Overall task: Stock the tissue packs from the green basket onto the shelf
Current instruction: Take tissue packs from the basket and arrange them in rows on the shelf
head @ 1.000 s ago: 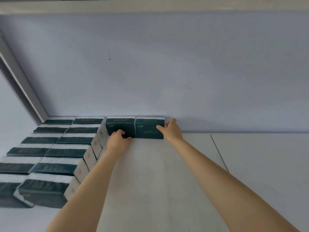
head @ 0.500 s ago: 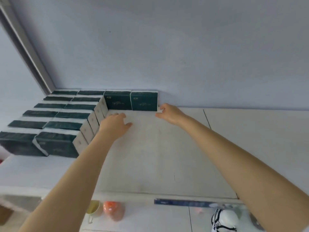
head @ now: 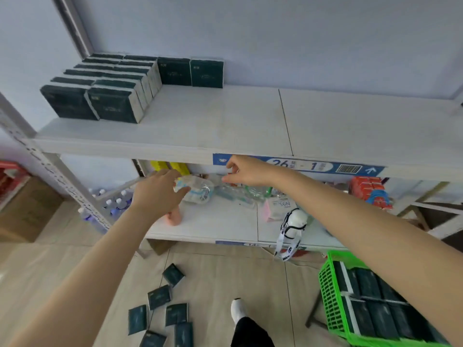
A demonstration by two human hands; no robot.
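Dark green tissue packs [head: 112, 83] stand in rows at the left of the white shelf [head: 225, 121]; two more [head: 190, 72] stand against the back wall. At the lower right, the green basket [head: 328, 296] holds more packs [head: 375, 314]. Several loose packs [head: 160, 311] lie on the floor. My left hand [head: 157, 194] and my right hand [head: 246, 171] hang in front of the shelf edge, empty, fingers loosely curled.
The lower shelf [head: 215, 221] carries plastic-wrapped goods, a pink N95 box [head: 278, 209], a white mask with straps [head: 295, 221], red boxes [head: 368, 189] and yellow items. Water bottles and a cardboard box [head: 27, 209] stand at the left. My foot [head: 238, 309] is on the floor.
Both hands let go of the two packs at the back wall and drew back off the shelf, downward. The view tilted down, bringing the lower shelf, floor and basket into sight.
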